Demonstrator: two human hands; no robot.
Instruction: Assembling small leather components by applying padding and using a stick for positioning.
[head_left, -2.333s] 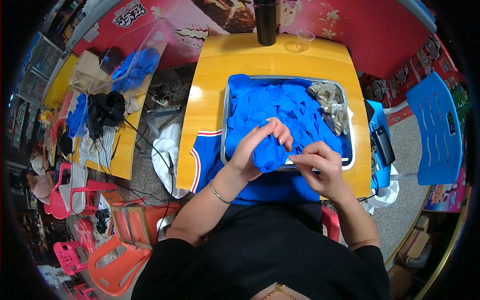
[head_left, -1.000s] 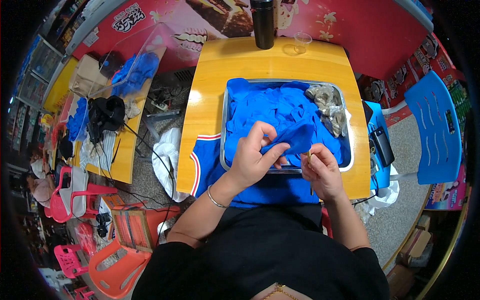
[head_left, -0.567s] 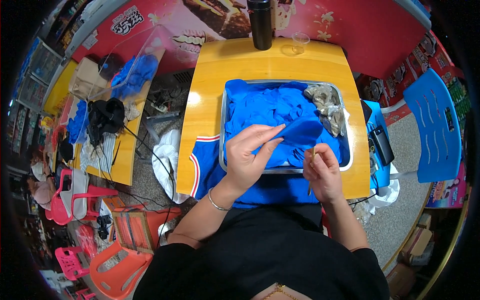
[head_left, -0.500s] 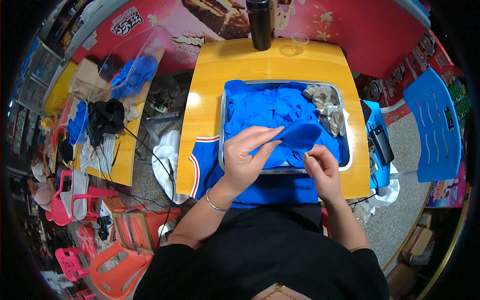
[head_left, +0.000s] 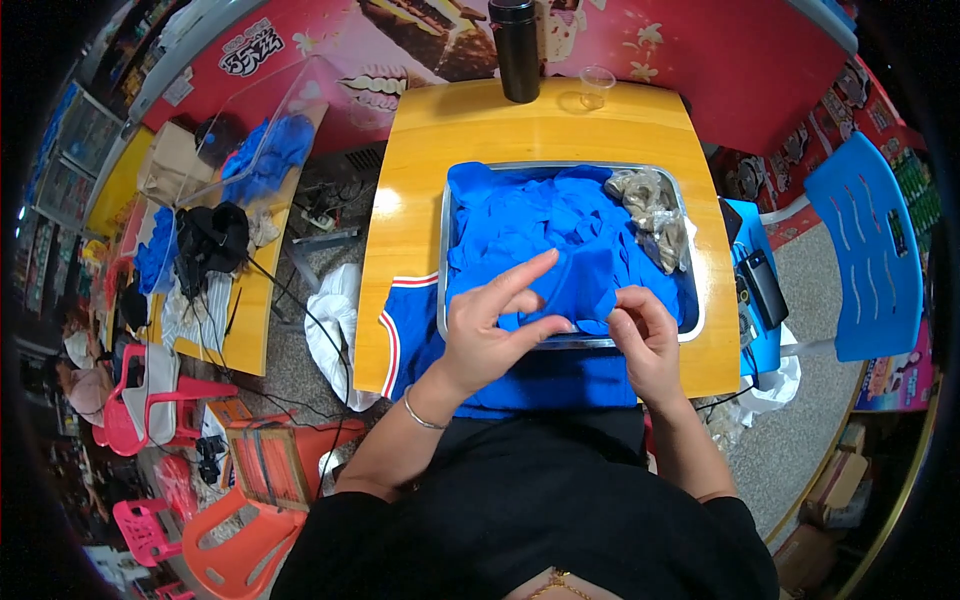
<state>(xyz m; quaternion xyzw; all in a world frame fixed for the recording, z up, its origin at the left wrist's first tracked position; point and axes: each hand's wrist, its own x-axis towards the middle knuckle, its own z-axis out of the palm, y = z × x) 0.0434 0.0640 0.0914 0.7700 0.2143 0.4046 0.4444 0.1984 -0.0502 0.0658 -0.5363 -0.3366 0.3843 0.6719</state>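
A metal tray (head_left: 443, 265) full of cut blue fabric pieces (head_left: 520, 215) stands on the yellow table before me. Over its near side a single blue fabric piece (head_left: 588, 283) hangs between my hands. My right hand (head_left: 650, 345) pinches that piece by its right edge with thumb and forefinger. Close to the piece's left edge, my left hand (head_left: 490, 330) is open, thumb and forefinger spread apart. Under the tray's near edge lies a blue garment (head_left: 410, 310) with red and white striped trim.
Crumpled clear plastic with brownish contents (head_left: 650, 215) rests in the tray's right part. At the table's (head_left: 440, 120) far edge stand a black bottle (head_left: 517, 55) and a clear cup (head_left: 597, 88). A blue chair (head_left: 870, 250) is at the right; a cluttered side table (head_left: 255, 310) is at the left.
My left thumb and forefinger have parted and released the blue fabric piece. The piece has dropped lower, still pinched by my right hand, which has hardly moved.
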